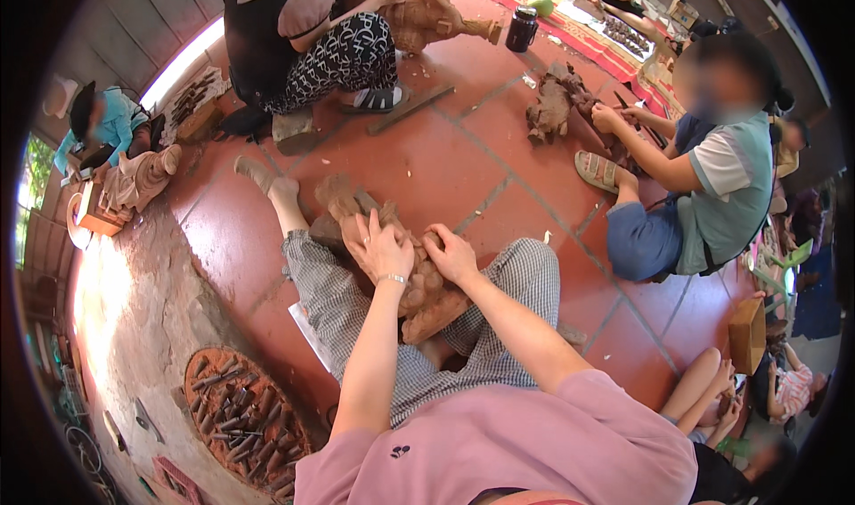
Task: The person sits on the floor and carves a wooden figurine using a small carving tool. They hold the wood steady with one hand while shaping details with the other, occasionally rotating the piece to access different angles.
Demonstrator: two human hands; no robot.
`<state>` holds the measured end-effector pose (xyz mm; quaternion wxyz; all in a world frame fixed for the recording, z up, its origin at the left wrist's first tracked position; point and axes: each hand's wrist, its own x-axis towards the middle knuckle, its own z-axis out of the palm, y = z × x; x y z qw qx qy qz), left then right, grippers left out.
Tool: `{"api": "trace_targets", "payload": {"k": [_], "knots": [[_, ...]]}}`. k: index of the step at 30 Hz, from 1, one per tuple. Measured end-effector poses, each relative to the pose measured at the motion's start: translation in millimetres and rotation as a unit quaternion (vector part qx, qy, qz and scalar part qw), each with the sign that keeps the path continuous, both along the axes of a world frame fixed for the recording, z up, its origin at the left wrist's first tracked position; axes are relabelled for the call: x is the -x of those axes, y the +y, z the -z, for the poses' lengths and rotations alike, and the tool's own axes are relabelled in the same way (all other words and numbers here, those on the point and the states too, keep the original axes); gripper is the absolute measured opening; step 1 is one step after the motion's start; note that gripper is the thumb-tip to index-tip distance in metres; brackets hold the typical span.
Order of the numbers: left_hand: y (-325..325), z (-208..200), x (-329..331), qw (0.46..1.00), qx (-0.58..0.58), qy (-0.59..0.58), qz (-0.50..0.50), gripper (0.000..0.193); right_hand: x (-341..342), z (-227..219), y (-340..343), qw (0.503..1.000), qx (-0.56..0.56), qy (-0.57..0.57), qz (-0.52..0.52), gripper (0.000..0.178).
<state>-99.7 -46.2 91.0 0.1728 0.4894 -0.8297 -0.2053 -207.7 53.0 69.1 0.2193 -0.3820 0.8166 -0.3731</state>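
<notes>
A brown carved wooden figure (427, 293) lies tilted between my legs, its narrower end pointing away and to the left. My left hand (388, 249) rests flat on top of it with the fingers stretched and spread; a ring and a bracelet show on that hand and wrist. Against the figure's right side, my right hand (452, 256) is closed, its fingers bent and pressed to the wood. Whatever may be under those fingertips is hidden. Part of the carving is covered by my hands and forearms.
On my left, an oval tray (198, 362) holds many carving tools in reddish sawdust. A person at right works on another brown carving (552, 104); a person ahead holds a larger wooden figure (419, 20). A dark flask (522, 29) stands on the tiled floor (499, 175).
</notes>
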Motion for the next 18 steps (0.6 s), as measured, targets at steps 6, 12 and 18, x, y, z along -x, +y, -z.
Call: {"api": "trace_targets", "payload": {"k": [6, 12, 18], "knots": [[1, 6, -4, 0.999, 0.043, 0.017, 0.014, 0.016, 2, -1, 1, 1.000, 0.003, -0.009, 0.000, 0.040], [-5, 4, 8, 1.000, -0.017, -0.015, -0.012, 0.012, 0, -3, -1, 1.000, 0.008, -0.005, 0.005, 0.038], [-5, 19, -4, 0.999, 0.043, -0.003, 0.017, 0.014, 2, 15, -1, 0.999, 0.035, 0.013, 0.016, 0.037]]}}
